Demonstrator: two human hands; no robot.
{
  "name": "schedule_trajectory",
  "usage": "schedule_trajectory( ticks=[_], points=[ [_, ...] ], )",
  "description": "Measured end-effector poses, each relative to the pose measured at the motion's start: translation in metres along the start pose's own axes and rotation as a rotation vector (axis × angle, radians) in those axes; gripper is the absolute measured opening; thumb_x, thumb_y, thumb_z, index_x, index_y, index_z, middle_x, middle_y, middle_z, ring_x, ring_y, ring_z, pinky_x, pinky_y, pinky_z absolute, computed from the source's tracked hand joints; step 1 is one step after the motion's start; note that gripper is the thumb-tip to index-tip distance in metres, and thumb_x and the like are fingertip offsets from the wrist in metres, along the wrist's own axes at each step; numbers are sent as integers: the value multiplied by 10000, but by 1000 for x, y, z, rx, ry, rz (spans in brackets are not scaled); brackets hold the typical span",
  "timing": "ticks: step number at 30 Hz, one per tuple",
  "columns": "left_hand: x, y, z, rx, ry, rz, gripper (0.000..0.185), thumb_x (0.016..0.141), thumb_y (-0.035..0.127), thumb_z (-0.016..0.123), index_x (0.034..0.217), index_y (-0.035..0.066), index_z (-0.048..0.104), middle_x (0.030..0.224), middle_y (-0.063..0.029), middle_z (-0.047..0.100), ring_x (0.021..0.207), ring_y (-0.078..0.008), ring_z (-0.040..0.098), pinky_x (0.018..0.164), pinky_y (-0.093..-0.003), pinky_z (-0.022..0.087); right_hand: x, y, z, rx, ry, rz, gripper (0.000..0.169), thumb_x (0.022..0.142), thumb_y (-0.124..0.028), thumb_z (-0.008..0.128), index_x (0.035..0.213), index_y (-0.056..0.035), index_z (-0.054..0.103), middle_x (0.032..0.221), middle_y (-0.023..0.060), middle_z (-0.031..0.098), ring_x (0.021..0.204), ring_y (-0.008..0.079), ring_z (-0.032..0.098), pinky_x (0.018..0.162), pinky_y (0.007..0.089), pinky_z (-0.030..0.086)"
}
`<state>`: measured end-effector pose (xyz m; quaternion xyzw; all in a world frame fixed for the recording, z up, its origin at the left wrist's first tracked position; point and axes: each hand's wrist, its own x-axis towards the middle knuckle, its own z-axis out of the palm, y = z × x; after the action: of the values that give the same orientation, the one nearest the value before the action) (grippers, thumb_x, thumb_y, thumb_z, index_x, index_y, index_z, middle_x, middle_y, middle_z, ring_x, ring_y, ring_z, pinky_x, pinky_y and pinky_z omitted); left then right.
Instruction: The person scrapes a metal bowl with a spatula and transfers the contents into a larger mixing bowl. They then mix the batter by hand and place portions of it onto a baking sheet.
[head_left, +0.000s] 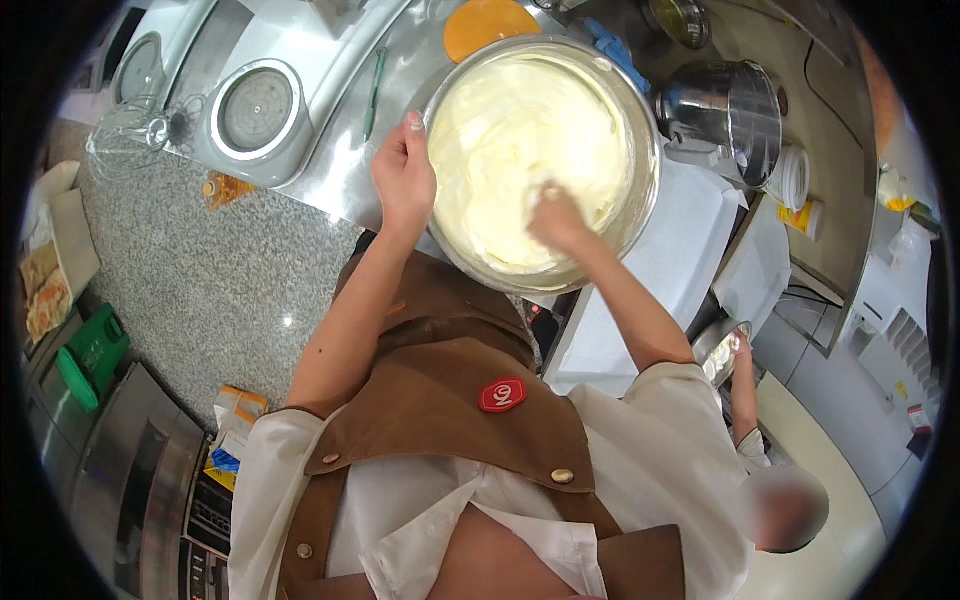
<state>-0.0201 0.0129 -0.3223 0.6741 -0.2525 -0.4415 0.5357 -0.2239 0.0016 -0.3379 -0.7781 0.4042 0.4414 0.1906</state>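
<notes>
A large stainless-steel mixing bowl (646, 180) stands before me, filled with smooth pale-yellow cream or batter (517, 142). My left hand (405, 169) grips the bowl's left rim, its thumb raised along the edge. Down in the bowl is my right hand (559, 217), blurred by motion, its fingers curled close over the mixture. Whether those fingers hold a tool is hidden. Swirls mark the mixture's surface, and some is smeared up the inner wall. An orange round mat or board (487, 28) lies just behind the bowl.
A green-handled tool (375, 94) lies on the steel counter. Mixers (259, 112) and a wire whisk (127, 139) are at left. Right of the bowl are a paper-lined tray (645, 277), a steel mixer bowl (720, 112) and a blue cloth (616, 52). Another person's hand (741, 345) touches a smaller bowl.
</notes>
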Motion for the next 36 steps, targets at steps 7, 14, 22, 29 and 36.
schedule_trajectory(
  ticks=[7,14,22,29,36],
  points=[
    [-1,-1,0,41,-34,-7,460,937,334,422,699,-48,517,579,-28,454,597,-85,378,548,-270,359,47,46,-27,125,199,60,507,713,-182,598,1174,4,496,1245,238,450,1124,334,458,1000,382,313],
    [3,-6,3,-26,-40,7,468,932,344,428,706,-54,527,580,-42,467,602,-94,389,557,-280,368,23,-30,-12,506,292,-311,517,797,-202,524,1243,40,428,1249,228,453,1172,340,405,995,381,323],
    [1,-1,0,48,-14,-1,457,932,335,431,715,-54,531,588,-46,480,604,-93,396,557,-279,371,26,6,41,133,126,250,537,831,-307,463,1215,69,453,1324,246,358,1234,346,331,1047,422,222],
    [0,1,-4,6,-63,-50,459,933,335,429,714,-56,531,576,-38,464,598,-89,386,554,-269,365,61,45,-19,287,425,-16,195,697,-66,520,854,-13,621,840,146,606,833,284,583,778,369,444],
    [3,-1,1,19,-55,-6,456,936,332,424,718,-53,530,578,-34,456,590,-92,381,552,-273,364,-4,-31,-30,233,147,-160,435,756,-162,464,1149,14,529,1257,190,464,1222,300,365,945,425,360]
  ],
)
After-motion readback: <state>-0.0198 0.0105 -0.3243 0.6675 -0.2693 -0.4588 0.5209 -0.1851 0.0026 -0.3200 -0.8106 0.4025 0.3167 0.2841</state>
